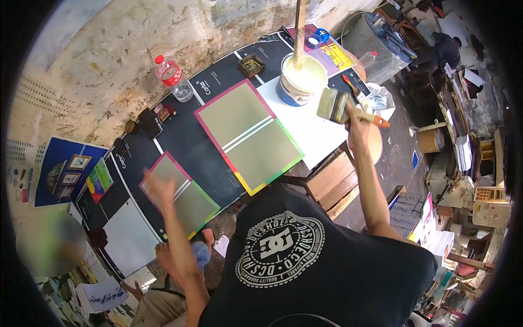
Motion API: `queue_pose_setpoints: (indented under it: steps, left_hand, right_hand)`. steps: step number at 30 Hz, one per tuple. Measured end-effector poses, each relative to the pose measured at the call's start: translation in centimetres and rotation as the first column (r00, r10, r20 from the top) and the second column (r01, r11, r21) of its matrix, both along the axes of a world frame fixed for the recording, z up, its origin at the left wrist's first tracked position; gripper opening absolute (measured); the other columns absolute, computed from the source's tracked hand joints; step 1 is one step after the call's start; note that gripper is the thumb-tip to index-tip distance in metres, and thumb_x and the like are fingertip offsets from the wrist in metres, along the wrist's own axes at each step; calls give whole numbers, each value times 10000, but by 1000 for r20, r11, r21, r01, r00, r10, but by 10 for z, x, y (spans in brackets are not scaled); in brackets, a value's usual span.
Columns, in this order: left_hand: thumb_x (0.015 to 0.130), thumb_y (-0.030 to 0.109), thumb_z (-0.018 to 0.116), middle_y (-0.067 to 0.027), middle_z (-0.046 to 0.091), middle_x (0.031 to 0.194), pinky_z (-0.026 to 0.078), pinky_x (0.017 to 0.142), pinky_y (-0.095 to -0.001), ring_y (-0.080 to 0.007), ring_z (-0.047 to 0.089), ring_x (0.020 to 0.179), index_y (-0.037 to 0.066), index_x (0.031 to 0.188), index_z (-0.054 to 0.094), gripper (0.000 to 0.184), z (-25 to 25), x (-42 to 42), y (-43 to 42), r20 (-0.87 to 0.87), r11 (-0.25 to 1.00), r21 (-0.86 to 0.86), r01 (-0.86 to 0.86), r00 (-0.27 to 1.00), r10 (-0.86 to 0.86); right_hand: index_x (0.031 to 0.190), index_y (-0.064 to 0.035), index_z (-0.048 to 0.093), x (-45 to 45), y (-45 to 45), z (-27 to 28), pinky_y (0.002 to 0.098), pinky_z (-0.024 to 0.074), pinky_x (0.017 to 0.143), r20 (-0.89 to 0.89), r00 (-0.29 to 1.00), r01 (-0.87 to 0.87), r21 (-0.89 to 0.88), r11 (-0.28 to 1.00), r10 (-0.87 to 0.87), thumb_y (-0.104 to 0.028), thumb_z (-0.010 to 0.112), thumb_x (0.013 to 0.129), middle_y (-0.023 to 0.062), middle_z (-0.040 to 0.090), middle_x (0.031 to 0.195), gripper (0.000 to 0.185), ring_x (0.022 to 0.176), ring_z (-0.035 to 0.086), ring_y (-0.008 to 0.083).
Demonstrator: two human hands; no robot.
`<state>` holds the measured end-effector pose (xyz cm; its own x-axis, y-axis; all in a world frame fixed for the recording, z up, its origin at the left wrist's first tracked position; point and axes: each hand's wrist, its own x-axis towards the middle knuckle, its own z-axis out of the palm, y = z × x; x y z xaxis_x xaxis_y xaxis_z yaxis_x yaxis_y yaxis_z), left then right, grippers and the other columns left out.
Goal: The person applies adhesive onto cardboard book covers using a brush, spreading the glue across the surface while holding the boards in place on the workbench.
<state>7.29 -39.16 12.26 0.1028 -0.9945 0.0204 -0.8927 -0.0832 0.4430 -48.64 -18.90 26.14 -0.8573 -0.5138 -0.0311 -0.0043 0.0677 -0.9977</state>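
My right hand (357, 128) grips a wide flat brush (333, 106) with an orange-tipped handle, its bristles just beside a bucket of cream-coloured paste (305, 76) with a wooden stick standing in it. Over the smaller grey-brown board (199, 207) with pink, green and yellow edges is my left hand (160, 189), blurred by motion, its fingers unclear. A larger board (239, 120) with the same coloured edges and a double white stripe lies between the hands on the dark table (190, 139).
A co-worker sits at the lower left, one hand (165, 255) near the table edge. Along the wall stand a plastic bottle (173, 79) and a small square tray (251, 65). White sheets (133, 237) lie at the left; a wooden stool (332, 182) stands below the table.
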Motion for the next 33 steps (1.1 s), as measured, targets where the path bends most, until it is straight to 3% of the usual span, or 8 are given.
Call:
queue_pose_setpoints:
  steps: [2,5,8,17,20,24,28,33]
  left_hand:
    - [628,627,823,-321,289,1521,245,1177,-467,-432,274,1432,-101,1473,261,1249,57,-108,23,-77,963,-2,269,960,-269]
    - [396,746,838,-280,-18,1606,63,1125,-698,-425,-27,1495,-82,1519,9,1623,59,-207,43,112,750,250,612,751,-651]
    - [294,710,867,-286,-17,1604,6,1141,-674,-418,-26,1497,-86,1519,18,1690,41,-249,43,142,717,386,581,730,-668]
    - [544,692,803,-213,232,1592,53,1157,-641,-348,214,1479,-24,1512,262,1320,68,-260,71,291,733,418,536,686,-667]
    - [770,545,755,-208,520,1411,300,1103,-604,-335,477,1332,27,1447,437,910,58,-230,92,-56,807,29,589,807,-587]
    - [967,259,638,-137,699,724,523,577,-335,-164,660,626,-23,985,731,298,66,-167,146,-781,956,123,-266,568,259]
    - [959,329,650,-124,589,525,397,496,-382,-170,541,510,-14,759,714,402,32,-78,213,-246,886,-49,-460,866,436]
    - [948,384,661,-61,555,616,366,528,-305,-96,437,563,-51,798,660,460,48,-83,247,-294,839,-128,-528,828,477]
  right_hand:
    - [916,-57,681,-35,-17,4,204,293,452,26,992,-117,-91,989,120,-310,720,910,-70,493,668,256,512,386,21]
    - [951,-49,693,-68,-60,26,215,301,453,-108,951,-281,94,955,290,-315,695,928,-55,517,681,267,511,407,37]
    - [1027,-36,722,-119,-107,12,237,380,499,-316,825,-362,342,867,469,-363,704,909,8,611,694,348,559,528,64]
    - [853,31,703,-158,-202,-79,402,512,648,-499,469,-336,662,669,729,-412,716,837,189,684,728,443,668,673,288]
    - [835,21,693,-165,-209,-74,424,504,640,-511,409,-372,663,650,756,-403,691,835,204,679,734,424,685,678,318]
    - [792,18,662,-180,-217,-30,462,485,637,-472,415,-400,673,622,778,-412,633,838,237,641,714,433,711,681,355]
    - [819,43,676,-162,-226,-11,432,508,584,-340,325,-420,784,457,883,-411,575,855,208,644,679,467,659,682,334]
    - [811,96,647,-167,-254,-34,411,526,526,-161,333,-423,855,300,929,-363,540,850,189,650,675,473,558,665,296]
